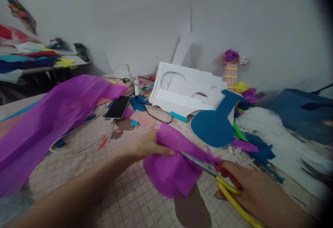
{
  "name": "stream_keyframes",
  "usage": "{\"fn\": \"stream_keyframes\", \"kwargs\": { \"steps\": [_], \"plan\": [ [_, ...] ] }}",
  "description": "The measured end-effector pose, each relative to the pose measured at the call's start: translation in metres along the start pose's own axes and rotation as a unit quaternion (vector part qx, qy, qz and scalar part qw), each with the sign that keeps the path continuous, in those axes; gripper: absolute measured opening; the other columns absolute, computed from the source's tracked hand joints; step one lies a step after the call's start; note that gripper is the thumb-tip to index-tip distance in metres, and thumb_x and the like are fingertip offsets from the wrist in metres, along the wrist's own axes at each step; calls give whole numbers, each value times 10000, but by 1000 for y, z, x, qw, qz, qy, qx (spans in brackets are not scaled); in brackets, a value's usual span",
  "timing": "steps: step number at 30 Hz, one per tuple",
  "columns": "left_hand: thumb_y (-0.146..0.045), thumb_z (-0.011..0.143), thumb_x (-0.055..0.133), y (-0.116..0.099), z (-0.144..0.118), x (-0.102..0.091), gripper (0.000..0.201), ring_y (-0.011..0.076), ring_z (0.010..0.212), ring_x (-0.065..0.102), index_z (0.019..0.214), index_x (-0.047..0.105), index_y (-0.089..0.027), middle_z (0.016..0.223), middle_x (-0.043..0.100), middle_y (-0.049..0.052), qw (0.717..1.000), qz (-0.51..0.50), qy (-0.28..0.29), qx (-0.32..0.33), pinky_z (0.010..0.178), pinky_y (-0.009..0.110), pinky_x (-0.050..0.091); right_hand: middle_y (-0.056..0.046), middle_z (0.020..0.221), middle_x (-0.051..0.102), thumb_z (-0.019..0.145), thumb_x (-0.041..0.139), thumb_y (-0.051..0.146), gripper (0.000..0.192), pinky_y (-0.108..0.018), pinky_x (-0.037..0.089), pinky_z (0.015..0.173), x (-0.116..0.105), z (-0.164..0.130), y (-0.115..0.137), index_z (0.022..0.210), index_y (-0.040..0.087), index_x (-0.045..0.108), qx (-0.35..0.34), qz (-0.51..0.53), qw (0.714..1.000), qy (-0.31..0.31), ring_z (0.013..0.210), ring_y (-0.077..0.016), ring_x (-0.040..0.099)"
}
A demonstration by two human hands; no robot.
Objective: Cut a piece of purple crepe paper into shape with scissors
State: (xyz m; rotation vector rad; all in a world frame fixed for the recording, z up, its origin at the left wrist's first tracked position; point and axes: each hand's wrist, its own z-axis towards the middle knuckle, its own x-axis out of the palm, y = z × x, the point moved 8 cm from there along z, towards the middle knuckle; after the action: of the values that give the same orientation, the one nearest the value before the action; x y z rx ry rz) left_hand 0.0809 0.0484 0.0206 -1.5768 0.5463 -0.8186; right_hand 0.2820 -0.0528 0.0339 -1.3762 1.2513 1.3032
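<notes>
**Scissors biting into a held piece of purple tissue**

The left hand (149,147) is closed in a pinch, thumb on top and fingers beneath, gripping the upper left edge of a loose, crumpled piece of purple tissue paper (173,167) and holding it just above the table. The right hand (256,195) is wrapped around the yellow handles of a pair of metal-bladed scissors (221,179), fingers curled through the loops; the blades point left and their tips lie against the right side of the tissue, partly parted as far as can be seen. The step in hand looks like a cut across this piece, only just started. Carrying it on would call for the pinch to keep the thin paper taut so that the blades shear it rather than fold it.

The tissue hangs over the pale, grid-patterned tabletop (122,200). Beyond it lies a blue card cut-out with a rounded body and narrow neck (214,125), and behind that a white cut cardboard shape (187,89). To the left a long purple tissue sheet (52,117) drapes across the table, with a black phone (117,107) on a white cable beside it.
</notes>
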Motion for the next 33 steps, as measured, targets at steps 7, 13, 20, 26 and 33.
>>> {"fn": "stream_keyframes", "kwargs": {
  "steps": [7, 13, 20, 26, 33],
  "plan": [
    [-185, 641, 738, -1, 0, 1, 272, 211, 817, 673, 910, 702, -164, 898, 722, 67, 1000, 1, 4, -4, 758, 300, 530, -15, 853, 718, 742, 652, 419, 287, -367, 497, 591, 0, 1, 0, 954, 246, 567, 8, 17, 1000, 14, 738, -258, 674],
    [-180, 644, 738, -1, 0, 1, 292, 211, 831, 671, 933, 701, -159, 928, 719, 79, 1000, -6, 9, -2, 769, 304, 529, -29, 901, 718, 766, 626, 427, 299, -401, 507, 640, 5, 0, 0, 988, 244, 547, 17, 12, 999, 43, 784, -273, 675],
    [-186, 649, 742, 0, 0, 1, 293, 204, 838, 672, 937, 698, -167, 922, 721, 67, 1000, 2, 9, -6, 765, 287, 528, -13, 866, 716, 758, 615, 326, 253, -376, 489, 635, 3, 0, -2, 987, 248, 543, 5, 24, 999, 30, 763, -253, 672],
    [-192, 620, 765, 2, 1, 1, 290, 201, 822, 668, 902, 702, -166, 907, 724, 46, 1000, -8, 14, -16, 741, 285, 525, 3, 822, 704, 739, 581, 330, 194, -360, 458, 604, 5, 0, 0, 914, 262, 533, 56, 36, 996, 64, 721, -245, 654],
    [-243, 653, 749, 4, 0, -2, 263, 202, 806, 668, 892, 697, -146, 895, 716, 74, 998, -44, -27, -42, 747, 302, 526, -20, 935, 686, 662, 654, 311, 322, -380, 459, 676, -1, 0, 4, 950, 258, 519, 80, 59, 994, 37, 814, -266, 632]
  ]
}}
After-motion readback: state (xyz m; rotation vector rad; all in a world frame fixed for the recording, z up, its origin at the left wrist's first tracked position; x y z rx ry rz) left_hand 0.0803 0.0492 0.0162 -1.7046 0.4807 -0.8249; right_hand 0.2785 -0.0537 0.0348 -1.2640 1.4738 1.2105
